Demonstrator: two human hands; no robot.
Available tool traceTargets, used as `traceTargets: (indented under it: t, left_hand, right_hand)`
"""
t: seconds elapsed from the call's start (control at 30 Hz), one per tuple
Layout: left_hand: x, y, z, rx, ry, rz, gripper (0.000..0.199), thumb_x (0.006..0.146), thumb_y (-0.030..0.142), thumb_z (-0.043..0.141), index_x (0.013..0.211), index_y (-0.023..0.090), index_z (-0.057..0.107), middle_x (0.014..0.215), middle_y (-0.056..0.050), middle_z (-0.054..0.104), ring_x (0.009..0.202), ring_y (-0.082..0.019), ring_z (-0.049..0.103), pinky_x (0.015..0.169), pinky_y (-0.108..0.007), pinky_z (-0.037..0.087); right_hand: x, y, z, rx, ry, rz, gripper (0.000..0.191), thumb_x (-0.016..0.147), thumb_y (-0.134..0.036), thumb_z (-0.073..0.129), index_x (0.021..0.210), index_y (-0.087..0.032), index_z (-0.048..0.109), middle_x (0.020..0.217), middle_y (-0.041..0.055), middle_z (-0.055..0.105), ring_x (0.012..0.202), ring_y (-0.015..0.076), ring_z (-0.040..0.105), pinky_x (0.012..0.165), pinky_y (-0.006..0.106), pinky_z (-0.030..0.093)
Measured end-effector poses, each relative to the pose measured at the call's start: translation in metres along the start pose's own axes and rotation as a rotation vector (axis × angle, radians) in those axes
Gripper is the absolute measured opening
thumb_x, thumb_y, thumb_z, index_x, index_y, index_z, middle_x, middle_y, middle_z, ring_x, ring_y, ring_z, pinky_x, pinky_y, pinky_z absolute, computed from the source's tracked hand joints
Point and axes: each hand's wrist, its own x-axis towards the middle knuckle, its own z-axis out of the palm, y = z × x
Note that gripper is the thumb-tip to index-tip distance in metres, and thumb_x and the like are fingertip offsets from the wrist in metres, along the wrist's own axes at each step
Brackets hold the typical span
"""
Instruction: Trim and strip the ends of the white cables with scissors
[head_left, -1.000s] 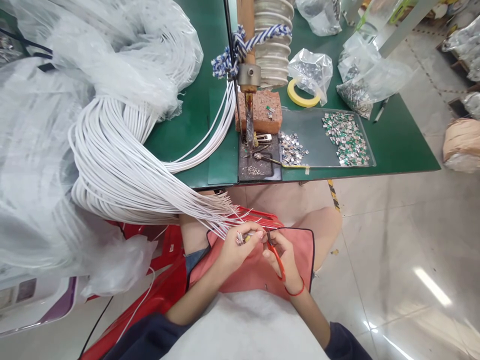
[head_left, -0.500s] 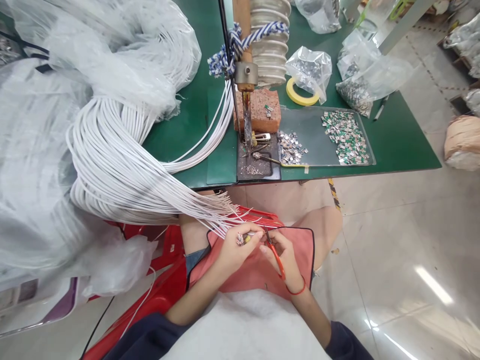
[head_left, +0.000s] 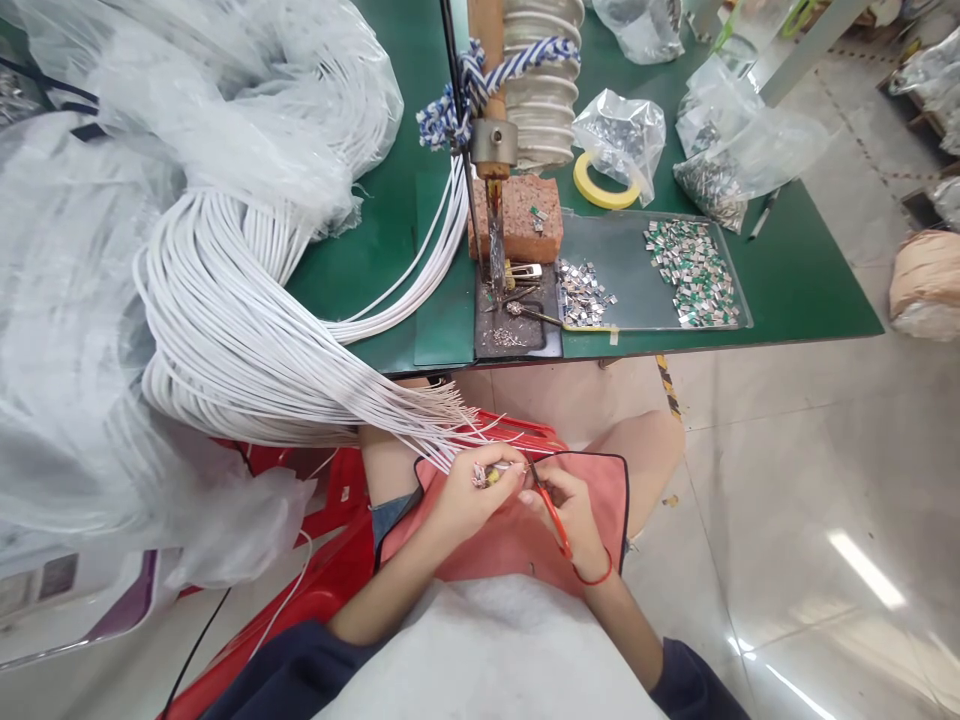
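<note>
Toward six o'clock, over a pink apron [head_left: 510,555], left hand [head_left: 469,495] pinching white cable ends [head_left: 457,430] with a tiny metal terminal [head_left: 484,476], right hand [head_left: 571,520] just beside, clamped on red-handled snips [head_left: 553,520]. Risks: blades slipping and nicking neighbouring strands, or the heavy cable bundle [head_left: 217,340] dragging ends loose.

Left hand [head_left: 472,505] just beside right hand [head_left: 570,515]

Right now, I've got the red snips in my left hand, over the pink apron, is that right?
No: the head view shows the red snips in your right hand, not your left hand. They are over the pink apron, as you said.
</note>
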Motion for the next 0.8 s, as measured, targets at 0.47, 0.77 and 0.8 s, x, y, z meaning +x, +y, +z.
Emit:
traceTargets:
  t: [0.47,0.77,0.8]
  left_hand:
    - [0.005,-0.004,-0.003,-0.007,-0.002,-0.017,0.011,0.076,0.022,0.058,0.069,0.015,0.064,0.066,-0.002,0.064,0.063,-0.014,0.056,0.060,-0.023,0.045]
    - [0.008,-0.009,-0.002,-0.131,0.016,-0.070,0.022,0.079,0.036,0.063,0.077,0.015,0.070,0.060,-0.001,0.064,0.052,-0.012,0.051,0.049,-0.022,0.038]
    - [0.008,-0.010,-0.002,-0.161,0.016,-0.097,0.026,0.080,0.040,0.062,0.080,0.015,0.070,0.054,0.001,0.059,0.044,-0.010,0.044,0.044,-0.022,0.032]
  right_hand:
    - [0.005,-0.004,-0.001,-0.040,-0.029,-0.007,0.032,0.076,-0.045,0.073,0.068,-0.018,0.060,0.063,-0.0011,0.053,0.058,0.0131,0.046,0.054,0.025,0.042]
    - [0.001,-0.011,-0.004,0.100,0.053,0.126,0.034,0.083,-0.051,0.064,0.084,-0.017,0.061,0.046,-0.0078,0.043,0.034,0.0070,0.035,0.034,0.021,0.027]
    - [0.001,-0.012,-0.005,0.100,0.054,0.127,0.034,0.083,-0.050,0.065,0.084,-0.017,0.061,0.046,-0.0077,0.044,0.034,0.0071,0.036,0.035,0.021,0.028]
